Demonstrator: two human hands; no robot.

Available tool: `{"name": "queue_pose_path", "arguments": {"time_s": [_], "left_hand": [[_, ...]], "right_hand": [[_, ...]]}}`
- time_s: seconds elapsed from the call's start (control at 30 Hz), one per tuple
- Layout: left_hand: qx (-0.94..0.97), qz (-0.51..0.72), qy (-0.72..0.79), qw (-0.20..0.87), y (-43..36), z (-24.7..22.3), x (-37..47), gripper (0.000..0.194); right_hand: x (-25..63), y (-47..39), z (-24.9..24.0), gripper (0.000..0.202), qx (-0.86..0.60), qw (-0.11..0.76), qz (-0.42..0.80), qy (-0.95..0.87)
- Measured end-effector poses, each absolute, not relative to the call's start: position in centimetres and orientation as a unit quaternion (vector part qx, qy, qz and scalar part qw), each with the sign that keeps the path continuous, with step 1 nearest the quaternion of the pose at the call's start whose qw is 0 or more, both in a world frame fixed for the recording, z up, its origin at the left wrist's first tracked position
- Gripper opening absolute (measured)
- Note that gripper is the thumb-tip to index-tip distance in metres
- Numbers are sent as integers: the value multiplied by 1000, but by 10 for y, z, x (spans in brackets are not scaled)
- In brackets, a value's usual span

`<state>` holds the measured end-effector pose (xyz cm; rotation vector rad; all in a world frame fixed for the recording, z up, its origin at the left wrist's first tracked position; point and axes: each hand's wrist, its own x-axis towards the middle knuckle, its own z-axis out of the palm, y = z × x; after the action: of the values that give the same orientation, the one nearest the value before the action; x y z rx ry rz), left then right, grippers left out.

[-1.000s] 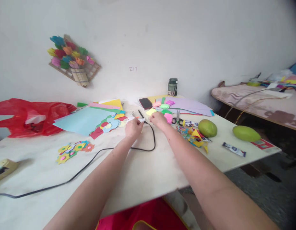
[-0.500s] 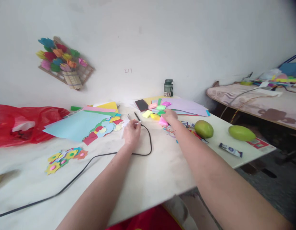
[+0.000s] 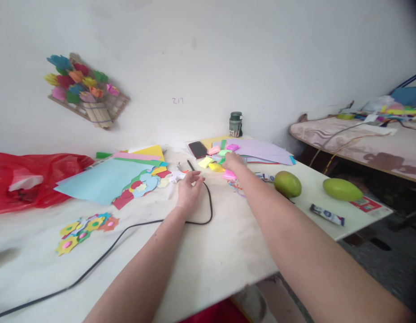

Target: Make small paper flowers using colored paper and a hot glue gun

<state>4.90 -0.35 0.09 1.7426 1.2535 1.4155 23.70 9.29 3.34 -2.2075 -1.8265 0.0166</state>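
My left hand (image 3: 189, 190) rests on the table just right of a white glue gun (image 3: 176, 176). Its fingers are loosely bent and apart, and nothing shows between them. Beside it a black cable (image 3: 210, 204) curves across the table. My right hand (image 3: 233, 162) reaches down into a group of small bright packets: a yellow packet (image 3: 216, 167), a pink packet (image 3: 229, 174) and a light green packet (image 3: 224, 153) are close by. A darker green packet (image 3: 222, 160) lies at its fingertips. Those fingertips are mostly hidden, so I cannot tell whether they grip it.
Paper flowers (image 3: 83, 231) and coloured sheets (image 3: 97, 179) lie to the left, near a red plastic bag (image 3: 43, 179). At the back are a phone (image 3: 197, 150) and a green bottle (image 3: 235, 124). Two mangoes (image 3: 288, 184) and a tube (image 3: 327, 215) lie to the right.
My left hand has shifted slightly right, off the glue gun, and its fingers have loosened. My right hand has moved slightly left and down over the packets. The view has tilted a little.
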Motion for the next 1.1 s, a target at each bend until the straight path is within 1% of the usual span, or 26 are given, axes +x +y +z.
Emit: {"name": "queue_pose_path", "arguments": {"time_s": [0.13, 0.23, 0.33, 0.43, 0.5, 0.57, 0.67, 0.73, 0.83, 0.93, 1.03, 1.1], "left_hand": [[636, 533, 468, 305, -5, 1, 48, 27], [627, 536, 469, 316, -5, 0, 47, 28], [623, 537, 469, 323, -4, -3, 46, 29], [604, 552, 461, 343, -3, -1, 45, 30], [575, 573, 449, 374, -4, 3, 44, 31], [534, 594, 438, 412, -6, 9, 42, 33], [471, 605, 420, 486, -9, 18, 36, 39], [439, 602, 404, 531, -10, 21, 31, 40], [422, 603, 385, 557, -10, 22, 23, 35], [418, 601, 386, 561, -10, 23, 16, 27], [421, 600, 381, 564, -10, 24, 7, 24], [439, 594, 374, 561, -10, 24, 1, 25]], "right_hand": [[238, 95, 29, 44, -753, 132, -10, -644], [240, 93, 26, 40, -743, 147, -11, -653], [240, 89, 25, 35, -739, 189, -17, -646], [234, 84, 25, 35, -707, 267, -59, -652], [225, 78, 26, 38, -656, 328, -99, -672], [211, 69, 25, 39, -579, 368, -125, -717], [185, 52, 21, 40, -462, 386, -146, -785], [167, 40, 18, 39, -399, 383, -149, -820], [148, 27, 13, 38, -343, 378, -134, -849], [139, 20, 10, 45, -314, 393, -97, -859], [135, 18, 12, 54, -329, 443, -15, -834], [132, 18, 19, 50, -379, 483, 78, -786]]}}
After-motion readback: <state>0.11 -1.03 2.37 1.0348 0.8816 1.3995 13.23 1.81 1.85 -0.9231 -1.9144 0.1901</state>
